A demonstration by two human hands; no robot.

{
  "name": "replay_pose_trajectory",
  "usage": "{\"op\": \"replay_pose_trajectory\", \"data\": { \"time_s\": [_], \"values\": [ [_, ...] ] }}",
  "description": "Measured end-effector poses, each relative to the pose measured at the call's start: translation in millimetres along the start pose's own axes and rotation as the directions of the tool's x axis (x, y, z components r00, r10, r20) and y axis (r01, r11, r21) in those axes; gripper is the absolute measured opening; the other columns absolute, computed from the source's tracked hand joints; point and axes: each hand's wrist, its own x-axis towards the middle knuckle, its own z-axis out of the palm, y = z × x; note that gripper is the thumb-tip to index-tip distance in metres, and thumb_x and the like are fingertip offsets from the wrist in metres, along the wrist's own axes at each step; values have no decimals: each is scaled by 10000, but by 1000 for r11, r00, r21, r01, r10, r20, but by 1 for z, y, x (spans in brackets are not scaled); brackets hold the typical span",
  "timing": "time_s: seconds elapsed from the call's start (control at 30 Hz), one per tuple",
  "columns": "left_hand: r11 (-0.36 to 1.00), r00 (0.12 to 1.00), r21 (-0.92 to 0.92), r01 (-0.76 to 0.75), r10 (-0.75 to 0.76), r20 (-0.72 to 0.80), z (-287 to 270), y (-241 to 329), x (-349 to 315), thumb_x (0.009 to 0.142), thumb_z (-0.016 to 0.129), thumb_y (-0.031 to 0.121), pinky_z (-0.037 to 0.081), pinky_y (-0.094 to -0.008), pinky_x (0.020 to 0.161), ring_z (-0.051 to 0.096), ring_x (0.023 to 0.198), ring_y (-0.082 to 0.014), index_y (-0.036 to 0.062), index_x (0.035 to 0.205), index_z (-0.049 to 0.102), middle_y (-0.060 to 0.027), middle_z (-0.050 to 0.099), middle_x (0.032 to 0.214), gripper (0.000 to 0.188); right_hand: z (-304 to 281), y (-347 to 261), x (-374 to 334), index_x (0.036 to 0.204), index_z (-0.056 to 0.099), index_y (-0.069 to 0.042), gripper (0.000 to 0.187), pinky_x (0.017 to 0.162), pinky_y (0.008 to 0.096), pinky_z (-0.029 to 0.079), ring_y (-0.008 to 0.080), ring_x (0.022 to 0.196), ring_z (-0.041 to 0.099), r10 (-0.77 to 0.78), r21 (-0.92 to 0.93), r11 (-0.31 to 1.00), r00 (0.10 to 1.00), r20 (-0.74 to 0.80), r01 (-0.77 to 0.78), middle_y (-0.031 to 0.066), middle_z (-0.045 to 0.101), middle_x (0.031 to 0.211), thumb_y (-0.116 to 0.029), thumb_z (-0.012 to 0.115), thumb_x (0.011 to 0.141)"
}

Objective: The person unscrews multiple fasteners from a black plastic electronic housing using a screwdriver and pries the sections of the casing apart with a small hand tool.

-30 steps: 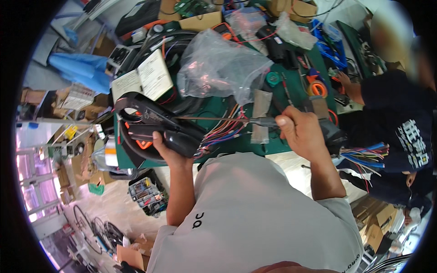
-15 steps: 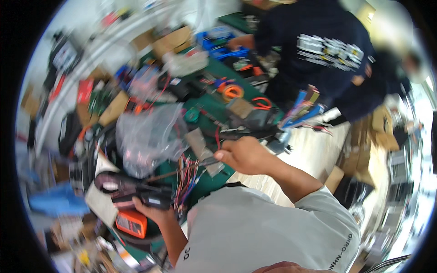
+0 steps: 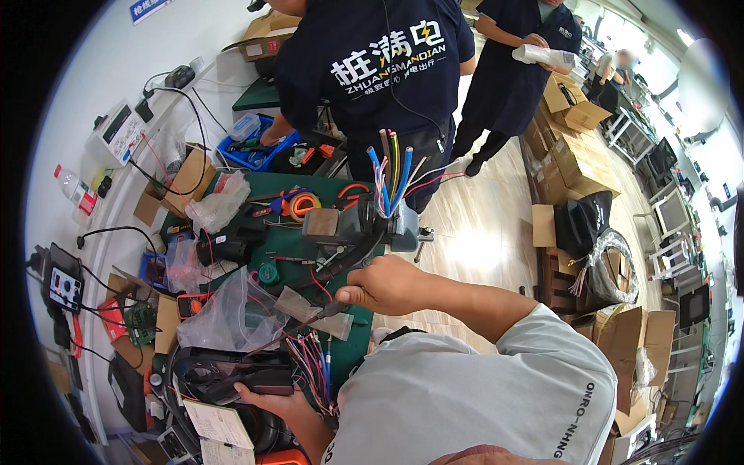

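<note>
My left hand (image 3: 275, 399) is closed around the lower side of a black plastic charging gun housing (image 3: 267, 378), which lies at the near left of the bench. In my right fist (image 3: 381, 287) is the dark handle of a long, thin-shafted screwdriver (image 3: 332, 310). Its shaft slants down to the left toward the housing; whether the tip touches it I cannot tell. Under the shaft, several thin coloured wires (image 3: 310, 360) spread beside the housing. Just beyond my right hand, a thick black cable (image 3: 363, 252) with bared blue, brown and green-yellow cores runs through a bench vise (image 3: 403, 225).
A clear plastic bag (image 3: 232, 314) and a tape roll (image 3: 302, 204) lie on the green bench. A blue bin (image 3: 260, 143) stands at the far end, near a person in dark clothes (image 3: 372, 70). Another person (image 3: 519, 70) stands farther right. Cardboard boxes (image 3: 577, 167) line the floor.
The view has swung, showing more of the far room. Both hands keep their holds on the housing and the screwdriver. The far co-worker now stands with a white item in the hands.
</note>
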Motion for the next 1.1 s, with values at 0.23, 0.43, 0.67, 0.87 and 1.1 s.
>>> {"op": "replay_pose_trajectory", "data": {
  "time_s": [0.23, 0.43, 0.67, 0.87, 1.1],
  "values": [
    [998, 1000, 64, -25, 26, -11, -12, 4, 14, 826, 514, 573, 554, -392, 735, 583, 1051, -290, 132, 1291, 471, -124, 558, 1198, 643, 11, -6, 6, 972, 513, -27, 436, 532, 425, 411, 350, 585, 569, -227, 377, 874, 944, -240, 306, 173, 541, 582, -457, 540, 909],
    [993, 993, 16, -114, 114, -10, 10, 10, -2, 850, 501, 524, 541, -432, 799, 563, 1076, -323, 87, 1251, 512, -166, 574, 1160, 592, -1, -6, 28, 983, 525, -2, 392, 598, 460, 447, 395, 691, 600, -101, 35, 994, 995, 6, 101, 187, 595, 754, -372, 605, 880],
    [985, 997, -165, -58, 65, 40, 4, 18, 0, 904, 442, 424, 417, -411, 953, 584, 1009, -269, 64, 1070, 580, -115, 633, 1060, 420, 22, 3, 51, 992, 521, 0, 270, 631, 350, 453, 253, 711, 594, -397, 354, 814, 886, -239, 461, 142, 556, 853, -145, 675, 824],
    [967, 990, -210, -141, 132, -56, -14, 34, -21, 865, 526, 494, 502, -398, 862, 620, 950, -267, 67, 1113, 551, -109, 629, 1048, 495, 21, -17, 60, 915, 561, 6, 287, 573, 278, 439, 149, 626, 560, -122, 300, 950, 987, 103, 86, 135, 585, 706, -274, 621, 899],
    [916, 923, -185, -356, 315, -221, -40, 39, -38, 872, 493, 527, 499, -398, 881, 609, 982, -263, 54, 1199, 494, -120, 610, 1088, 575, 45, -42, 74, 936, 496, 7, 302, 622, 230, 401, 90, 688, 466, -437, 609, 705, 899, -31, 364, 42, 511, 750, -231, 671, 871]
  ]
}}
